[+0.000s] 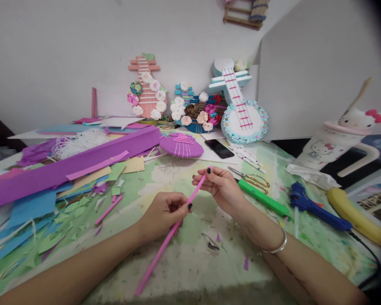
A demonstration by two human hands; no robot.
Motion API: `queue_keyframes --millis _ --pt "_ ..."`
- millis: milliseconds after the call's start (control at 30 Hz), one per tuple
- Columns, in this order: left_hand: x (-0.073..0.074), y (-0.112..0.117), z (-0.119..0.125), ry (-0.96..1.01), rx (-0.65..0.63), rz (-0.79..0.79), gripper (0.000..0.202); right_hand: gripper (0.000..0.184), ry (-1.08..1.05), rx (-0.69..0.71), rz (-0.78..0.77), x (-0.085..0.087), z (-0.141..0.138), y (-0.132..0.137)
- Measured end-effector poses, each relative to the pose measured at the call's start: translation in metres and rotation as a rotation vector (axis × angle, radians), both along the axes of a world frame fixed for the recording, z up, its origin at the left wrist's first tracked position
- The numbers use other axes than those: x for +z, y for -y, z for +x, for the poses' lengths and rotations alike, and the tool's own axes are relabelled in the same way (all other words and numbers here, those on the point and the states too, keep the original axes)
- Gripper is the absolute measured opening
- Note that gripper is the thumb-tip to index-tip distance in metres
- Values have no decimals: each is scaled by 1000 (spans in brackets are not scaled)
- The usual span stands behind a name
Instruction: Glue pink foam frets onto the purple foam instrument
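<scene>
A long pink paper stick [158, 259] slants from the table's front edge up between both hands. My left hand [167, 210] is closed around its middle, thumb on top. With thumb and fingers, my right hand [218, 186] pinches the stick's upper end. Behind my hands lies a round purple instrument body [181, 147] with white strings and pink strips. To the right of my right hand are gold-handled scissors [255, 182] and a green utility knife [263, 199]. Small purple paper scraps [246, 263] lie in front of my right wrist.
Purple crepe paper [79, 163], colored paper scraps [34, 207] and white string [81, 142] cover the left side. Decorated paper instruments [244, 110] lean against the wall. A phone [219, 148], blue glue gun [317, 207], banana [358, 218] and tumbler [332, 146] occupy the right.
</scene>
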State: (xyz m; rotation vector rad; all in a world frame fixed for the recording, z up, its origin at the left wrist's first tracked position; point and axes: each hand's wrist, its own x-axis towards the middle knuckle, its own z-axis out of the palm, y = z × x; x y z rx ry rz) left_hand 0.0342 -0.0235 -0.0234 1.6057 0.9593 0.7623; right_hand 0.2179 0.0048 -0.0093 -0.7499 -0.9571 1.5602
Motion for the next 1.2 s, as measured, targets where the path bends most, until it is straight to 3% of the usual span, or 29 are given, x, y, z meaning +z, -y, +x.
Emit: queue_keyframes --millis 267,467,600,1000,1200 --pt "5 1 -1 31 -3 -37 15 23 9 -63 -20 -1 3 -4" --pt "5 1 -1 205 -104 -260 26 19 -45 71 29 1 2 -2" --pt "7 -2 -1 271 -64 -281 28 23 -32 113 65 2 3 -2" --pt "7 -5 -4 245 -35 -293 22 21 -5 -21 88 2 11 -9" --pt "6 -8 -4 265 19 -268 27 19 7 -265 10 6 20 -15"
